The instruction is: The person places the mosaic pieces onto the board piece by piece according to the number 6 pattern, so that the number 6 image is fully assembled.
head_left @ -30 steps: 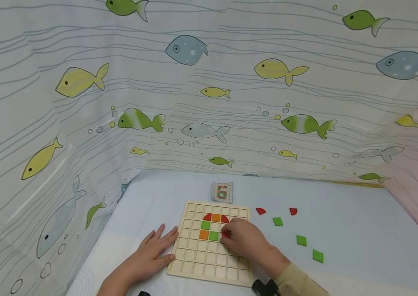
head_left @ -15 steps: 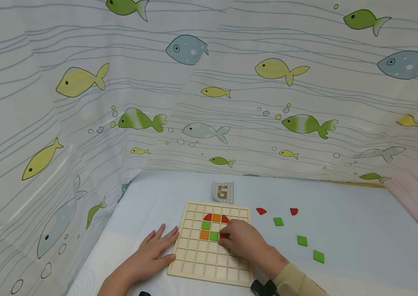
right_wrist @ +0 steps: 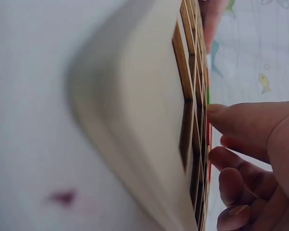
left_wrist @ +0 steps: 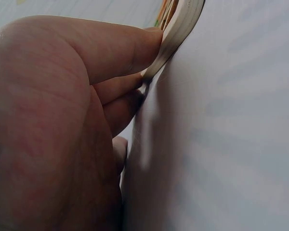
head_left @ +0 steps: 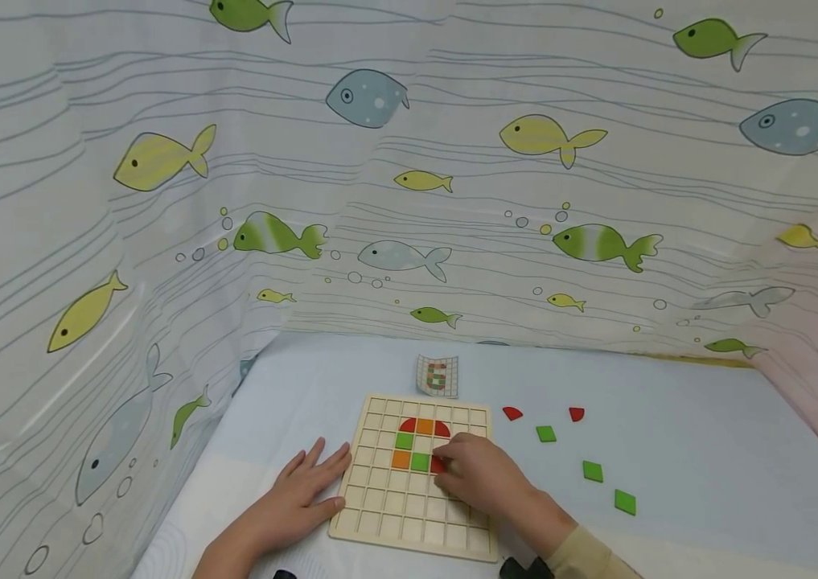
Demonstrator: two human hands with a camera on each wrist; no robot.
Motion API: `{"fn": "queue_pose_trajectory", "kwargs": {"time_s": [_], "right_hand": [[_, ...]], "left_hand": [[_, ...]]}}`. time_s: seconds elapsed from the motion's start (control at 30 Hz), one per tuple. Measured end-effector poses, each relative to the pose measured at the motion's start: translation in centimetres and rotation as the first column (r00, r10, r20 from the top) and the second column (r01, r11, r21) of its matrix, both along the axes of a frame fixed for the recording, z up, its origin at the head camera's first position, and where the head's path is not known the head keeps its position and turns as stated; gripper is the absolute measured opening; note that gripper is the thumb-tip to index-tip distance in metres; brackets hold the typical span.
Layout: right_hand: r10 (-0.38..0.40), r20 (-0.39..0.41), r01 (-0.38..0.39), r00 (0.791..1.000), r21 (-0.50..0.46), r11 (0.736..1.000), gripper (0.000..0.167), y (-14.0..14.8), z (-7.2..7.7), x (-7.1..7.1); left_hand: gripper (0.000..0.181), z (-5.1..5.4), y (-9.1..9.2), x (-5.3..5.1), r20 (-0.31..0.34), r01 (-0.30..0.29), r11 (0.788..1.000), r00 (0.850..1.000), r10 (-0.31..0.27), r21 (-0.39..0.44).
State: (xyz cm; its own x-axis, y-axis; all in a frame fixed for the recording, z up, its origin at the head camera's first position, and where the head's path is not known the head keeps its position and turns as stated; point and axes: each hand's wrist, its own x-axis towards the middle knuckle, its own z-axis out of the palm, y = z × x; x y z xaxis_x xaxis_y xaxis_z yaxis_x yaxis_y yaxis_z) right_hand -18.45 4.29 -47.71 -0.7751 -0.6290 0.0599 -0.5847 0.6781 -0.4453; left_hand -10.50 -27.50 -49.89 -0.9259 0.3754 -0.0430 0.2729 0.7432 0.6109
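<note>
A square wooden grid board [head_left: 380, 503] lies on the table, with red, orange and green tiles set in its cells. My left hand [head_left: 300, 494] rests at the board's left edge, fingers spread; in the left wrist view the thumb [left_wrist: 130, 50] touches the board's side. My right hand [head_left: 481, 474] is over the board's right half. Its thumb and index finger hold a red tile [head_left: 438, 465] low in a cell beside a green tile [head_left: 420, 461]. The fingers partly hide that tile, so its full outline cannot be seen.
Behind the board lies a small pattern card [head_left: 437, 376]. To the right are loose tiles: two red quarter-circles [head_left: 513, 413] and several green squares [head_left: 593, 471]. A fish-printed curtain [head_left: 409, 217] walls the table at the back and sides.
The red tile, earlier mostly covered by the right fingers, now shows low in its cell. My right hand has shifted slightly to the right. The left hand stays where it was.
</note>
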Motion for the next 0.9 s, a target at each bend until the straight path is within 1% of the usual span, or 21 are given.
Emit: {"fn": "queue_pose_trajectory", "kwargs": {"time_s": [0.4, 0.63, 0.77, 0.9], "right_hand": [[-0.102, 0.019, 0.103, 0.995, -0.04, 0.994, 0.035, 3.1, 0.3, 1.2], [-0.167, 0.005, 0.167, 0.986, -0.05, 0.985, 0.035, 5.0, 0.0, 1.5], [-0.213, 0.012, 0.213, 0.977, -0.052, 0.976, 0.035, 6.1, -0.2, 1.7], [-0.276, 0.012, 0.276, 0.961, -0.062, 0.959, 0.036, 7.1, -0.3, 1.9]], "left_hand": [[0.064, 0.1, 0.1, 0.1, -0.006, 0.002, 1.0, 1.0, -0.002, -0.005], [0.064, 0.2, 0.2, 0.1, -0.002, 0.0, 1.0, 1.0, 0.0, -0.005], [0.064, 0.1, 0.1, 0.0, 0.0, 0.0, 1.0, 1.0, 0.0, 0.001], [0.064, -0.1, 0.0, -0.1, 0.002, 0.001, 1.0, 1.0, -0.001, -0.001]]}}
